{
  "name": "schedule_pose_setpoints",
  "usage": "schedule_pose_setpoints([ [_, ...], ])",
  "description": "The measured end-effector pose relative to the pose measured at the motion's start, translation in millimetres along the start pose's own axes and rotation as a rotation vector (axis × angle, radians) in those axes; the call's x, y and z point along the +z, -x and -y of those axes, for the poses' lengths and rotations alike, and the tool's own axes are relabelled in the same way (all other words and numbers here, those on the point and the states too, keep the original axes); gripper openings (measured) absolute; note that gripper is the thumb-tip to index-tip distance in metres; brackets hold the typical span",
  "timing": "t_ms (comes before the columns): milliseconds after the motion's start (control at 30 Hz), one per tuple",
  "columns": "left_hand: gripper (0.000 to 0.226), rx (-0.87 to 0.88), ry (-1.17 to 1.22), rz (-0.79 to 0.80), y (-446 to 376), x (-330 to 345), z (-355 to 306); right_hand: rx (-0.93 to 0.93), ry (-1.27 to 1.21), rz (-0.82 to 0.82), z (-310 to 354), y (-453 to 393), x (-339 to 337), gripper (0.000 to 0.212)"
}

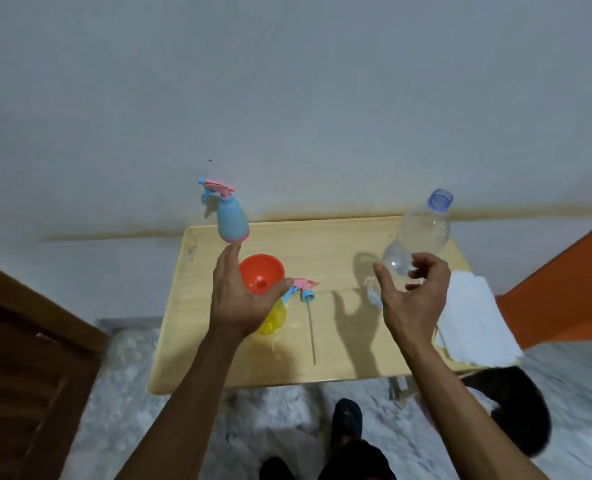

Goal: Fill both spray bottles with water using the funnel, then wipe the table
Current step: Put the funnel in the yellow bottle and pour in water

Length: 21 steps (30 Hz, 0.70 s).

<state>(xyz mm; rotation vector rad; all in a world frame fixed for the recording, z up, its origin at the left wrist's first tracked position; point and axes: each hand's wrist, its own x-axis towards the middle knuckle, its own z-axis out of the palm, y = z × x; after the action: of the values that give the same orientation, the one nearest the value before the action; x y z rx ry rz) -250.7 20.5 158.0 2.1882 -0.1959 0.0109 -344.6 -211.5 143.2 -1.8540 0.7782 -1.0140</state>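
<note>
A blue spray bottle with a pink sprayer head stands at the table's far left corner. An orange funnel sits in the neck of a yellow spray bottle, partly hidden behind my left hand. That hand is open beside the funnel and holds nothing. The yellow bottle's pink and blue sprayer head lies on the table with its tube pointing toward me. A clear plastic water bottle, uncapped, stands at the far right. My right hand hovers open just in front of it, fingers curled, not touching.
The small wooden table stands against a grey wall. A folded white cloth lies on its right edge. An orange surface is at the right, a brown wooden door at the left. My feet and a dark object are on the floor below.
</note>
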Motion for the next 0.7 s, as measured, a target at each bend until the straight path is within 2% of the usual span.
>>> schedule_pose_setpoints([
  [100, 0.112, -0.085, -0.066, 0.051, -5.3, 12.4, 0.9, 0.070, 0.030, -0.091, -16.9, -18.4, -3.0, 0.097],
  [167, 0.110, -0.108, -0.072, 0.036, -4.6, 18.7, 4.8, 0.150, 0.014, -0.039, -25.7, -35.2, -1.3, 0.120],
  [233, 0.105, -0.104, -0.065, -0.015, -3.5, 23.9, 7.1, 0.195, -0.018, 0.057, -34.3, -50.7, 3.4, 0.127],
  [467, 0.106, -0.180, -0.026, -0.113, -0.5, 25.7, 6.2, 0.190, -0.152, 0.137, -45.4, -76.2, 20.0, 0.100],
  [633, 0.100, -0.228, -0.033, -0.119, 2.0, 23.0, 7.6, 0.135, -0.175, 0.159, -45.3, -83.7, 26.5, 0.089],
  [700, 0.099, -0.226, -0.031, -0.104, 1.5, 23.4, 6.4, 0.089, -0.154, 0.219, -43.8, -89.2, 31.4, 0.083],
])
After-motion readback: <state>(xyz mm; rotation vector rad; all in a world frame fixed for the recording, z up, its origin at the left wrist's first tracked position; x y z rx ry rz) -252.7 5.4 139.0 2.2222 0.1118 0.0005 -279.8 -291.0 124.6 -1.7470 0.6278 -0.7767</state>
